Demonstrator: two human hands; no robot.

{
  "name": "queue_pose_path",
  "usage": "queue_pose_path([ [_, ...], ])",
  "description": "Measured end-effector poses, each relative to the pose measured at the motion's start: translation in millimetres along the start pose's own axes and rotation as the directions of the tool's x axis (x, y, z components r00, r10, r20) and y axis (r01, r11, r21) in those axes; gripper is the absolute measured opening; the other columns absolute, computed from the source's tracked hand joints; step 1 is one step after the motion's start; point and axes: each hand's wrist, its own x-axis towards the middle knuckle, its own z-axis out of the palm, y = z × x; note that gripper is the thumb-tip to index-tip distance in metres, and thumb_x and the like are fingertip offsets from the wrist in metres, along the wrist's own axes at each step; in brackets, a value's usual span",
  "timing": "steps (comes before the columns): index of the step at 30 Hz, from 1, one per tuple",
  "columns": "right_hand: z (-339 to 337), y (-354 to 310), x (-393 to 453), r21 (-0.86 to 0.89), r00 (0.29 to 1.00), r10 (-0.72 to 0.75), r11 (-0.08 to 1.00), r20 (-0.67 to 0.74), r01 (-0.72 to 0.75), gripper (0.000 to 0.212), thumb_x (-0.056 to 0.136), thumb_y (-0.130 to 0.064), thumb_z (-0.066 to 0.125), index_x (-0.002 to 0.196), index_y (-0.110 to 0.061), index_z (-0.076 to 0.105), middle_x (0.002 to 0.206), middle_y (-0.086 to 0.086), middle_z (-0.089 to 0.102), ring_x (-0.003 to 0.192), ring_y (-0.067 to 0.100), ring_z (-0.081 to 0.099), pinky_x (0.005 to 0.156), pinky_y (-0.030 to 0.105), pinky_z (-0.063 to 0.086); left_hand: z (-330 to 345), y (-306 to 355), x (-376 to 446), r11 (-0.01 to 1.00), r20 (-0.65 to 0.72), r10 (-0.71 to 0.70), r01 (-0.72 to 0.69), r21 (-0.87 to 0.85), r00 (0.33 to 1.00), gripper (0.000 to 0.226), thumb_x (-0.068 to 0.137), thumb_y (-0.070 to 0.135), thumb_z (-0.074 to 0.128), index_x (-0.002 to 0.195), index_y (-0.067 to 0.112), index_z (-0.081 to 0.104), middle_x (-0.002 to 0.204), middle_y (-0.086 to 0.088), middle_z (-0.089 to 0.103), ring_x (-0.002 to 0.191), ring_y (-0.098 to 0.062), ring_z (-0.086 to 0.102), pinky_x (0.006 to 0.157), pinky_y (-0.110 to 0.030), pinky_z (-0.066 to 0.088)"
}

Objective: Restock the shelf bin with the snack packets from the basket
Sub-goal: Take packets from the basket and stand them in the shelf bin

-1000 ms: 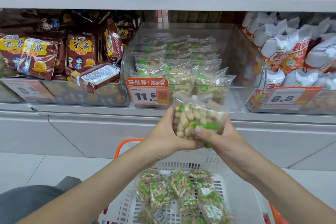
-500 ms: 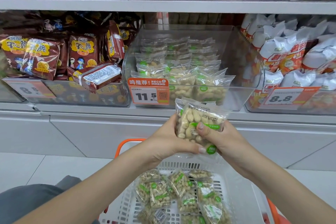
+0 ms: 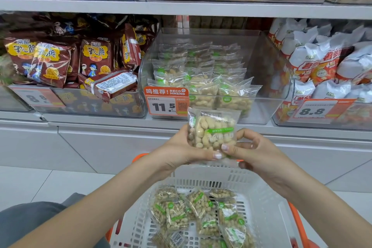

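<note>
fingers (image 3: 244, 134) of the right hand (image 3: 255, 150) curl round one side of a clear plastic packet of shelled peanuts with a green label (image 3: 213, 129); the left hand (image 3: 181, 148) pinches its other side, thumb across the lower edge. the packet is upright, just in front of the clear plastic shelf bin (image 3: 277, 78), which holds rows of the same peanut packets (image 3: 201, 80) and bears an orange price tag (image 3: 166, 101). below, the white slotted basket with orange rim (image 3: 267, 203) holds a loose heap of more peanut packets (image 3: 199, 211). the bin to the left holds brown snack bags (image 3: 96, 56), the bin to the right white ones (image 3: 314, 62).
</note>
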Motion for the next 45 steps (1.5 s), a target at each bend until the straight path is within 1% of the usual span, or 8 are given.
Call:
queue_pose_path([
  [4,-8.9,-4.8,2.6,0.034,0.995,-0.087,0.995,-0.052,0.089,0.038,0.052,-0.041,0.079,0.081,-0.025,0.061,0.090,0.005,0.073,0.077,0.014,0.061,0.071,0.028,0.041,-9.9,15.5,-5.0,0.988,0.072,-0.083,0.091,-0.121,0.994,0.067,0.076,0.058,0.063,0.130,0.021,0.051,0.111,-0.006,0.071,0.091,-0.021,0.069,0.067,-0.029,0.056],
  [11,-7.1,-19.1,-3.3,0.101,0.961,-0.276,0.956,-0.003,0.275,0.060,0.050,-0.020,0.080,0.108,-0.022,0.061,0.066,-0.002,0.069,0.058,0.007,0.063,0.049,0.015,0.046,-15.1,22.4,-10.0,0.965,0.135,-0.168,0.191,-0.181,0.977,0.073,0.083,0.075,0.010,0.113,0.033,0.062,0.116,0.001,0.069,0.105,-0.022,0.066,0.089,-0.038,0.050],
  [21,10.7,-24.7,-5.7,-0.218,0.873,-0.486,0.856,-0.036,0.468,0.028,0.072,-0.008,0.079,0.089,-0.023,0.062,0.064,-0.003,0.073,0.054,0.011,0.058,0.057,0.020,0.047,31.8,-4.1,-21.6,0.993,0.234,-0.048,0.021,0.117,0.971,0.094,0.054,0.034,0.082,0.137,0.026,0.040,0.126,0.006,0.063,0.115,-0.010,0.060,0.100,-0.035,0.047],
  [27,-0.3,-17.3,-1.4,-0.422,0.836,-0.537,0.787,-0.113,0.449,0.071,0.062,-0.046,0.083,0.122,-0.032,0.048,0.119,-0.030,0.054,0.113,-0.003,0.051,0.094,0.013,0.037,27.9,-8.0,-14.6,0.998,-0.003,0.005,-0.004,0.063,1.000,0.077,0.048,0.015,0.086,0.116,0.026,0.052,0.107,0.001,0.071,0.097,-0.013,0.069,0.085,-0.030,0.055],
  [31,3.1,-0.5,-4.7,-0.118,0.988,-0.153,0.981,0.027,0.156,0.113,0.033,-0.059,0.089,0.131,-0.038,0.036,0.132,-0.003,0.052,0.110,0.013,0.061,0.088,0.030,0.052,16.5,2.6,-14.9,0.993,0.010,0.108,-0.108,-0.037,0.994,0.076,0.052,0.004,0.081,0.118,0.023,0.049,0.105,0.000,0.072,0.095,-0.013,0.069,0.078,-0.030,0.057],
  [35,13.9,7.3,-8.9,0.068,0.957,-0.185,0.982,0.221,0.175,0.056,0.051,-0.020,0.090,0.103,-0.013,0.070,0.104,0.012,0.073,0.096,0.023,0.070,0.074,0.024,0.055,14.1,7.4,-19.5,0.972,0.117,0.162,-0.179,0.152,0.980,0.100,0.049,0.019,0.091,0.131,0.031,0.034,0.122,0.002,0.060,0.109,-0.010,0.063,0.088,-0.031,0.054],
  [41,2.8,-38.0,11.5,0.210,0.970,-0.244,0.948,0.002,0.238,0.075,0.028,-0.047,0.092,0.091,-0.012,0.071,0.082,0.006,0.075,0.069,0.016,0.071,0.055,0.027,0.057,-12.1,44.0,-16.4,0.807,-0.139,0.442,-0.325,0.493,0.886,0.070,0.063,0.069,0.057,0.120,0.032,0.042,0.120,0.012,0.046,0.112,-0.004,0.044,0.095,-0.029,0.041],
  [45,-0.6,-109.0,55.1,0.290,0.969,-0.248,0.928,0.015,0.233,0.044,0.059,-0.028,0.073,0.100,-0.013,0.067,0.092,0.005,0.074,0.076,0.013,0.072,0.067,0.030,0.061,-60.5,57.0,7.3,0.182,-0.039,0.804,-0.183,0.966,0.593,0.055,0.082,0.052,0.051,0.121,0.014,0.052,0.120,0.000,0.053,0.117,-0.020,0.043,0.099,-0.031,0.035],
])
